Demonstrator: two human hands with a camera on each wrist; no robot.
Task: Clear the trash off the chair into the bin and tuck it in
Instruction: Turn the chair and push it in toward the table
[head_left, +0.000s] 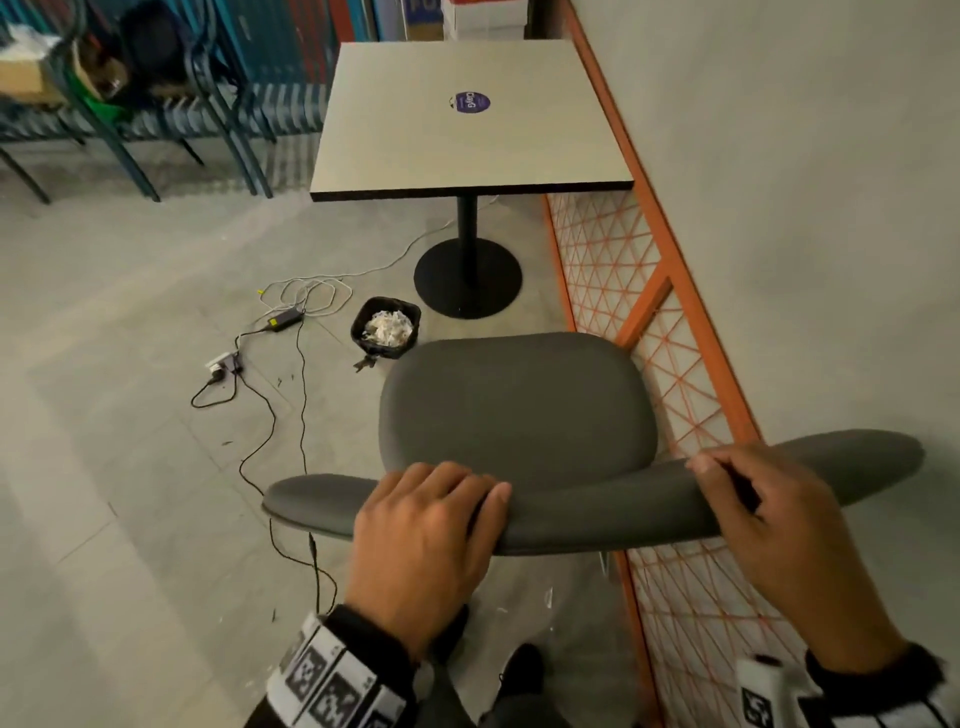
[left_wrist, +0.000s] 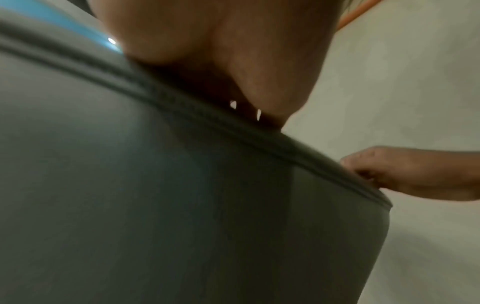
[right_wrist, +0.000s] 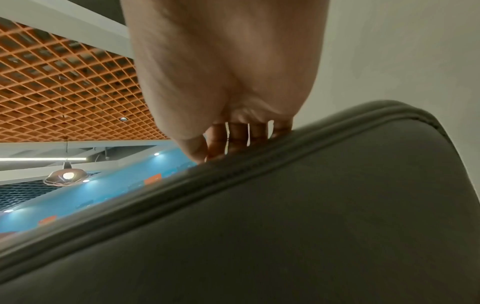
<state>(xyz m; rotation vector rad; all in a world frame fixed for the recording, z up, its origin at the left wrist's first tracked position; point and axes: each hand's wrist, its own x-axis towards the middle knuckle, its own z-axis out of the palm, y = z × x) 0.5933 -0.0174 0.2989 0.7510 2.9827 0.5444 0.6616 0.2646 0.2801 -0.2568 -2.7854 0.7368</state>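
Both hands are up on the top edge of the grey chair (head_left: 519, 415) backrest, seen from behind and above. The left hand (head_left: 423, 540) sits left of center with its fingers curled forward over the padded rim, so it's gripping the backrest. The right hand (head_left: 774, 525) is further along the rim toward the wall (head_left: 805, 182), fingers bent down onto the front of the backrest with the thumb behind; from the right wrist view the 4 fingers look pressed side by side against the seam. That view is pretty blurry, so I'd only say it probably has a real grip too.

The seat is ahead of and below both hands, between them and the table (head_left: 467, 119). The bin (head_left: 387, 327), lined in black and holding white crumpled trash (head_left: 387, 328), stands on the floor just past the seat's front left corner, near the table's round base, well apart from either hand. Cables (head_left: 270, 364) trail across the floor left of it.
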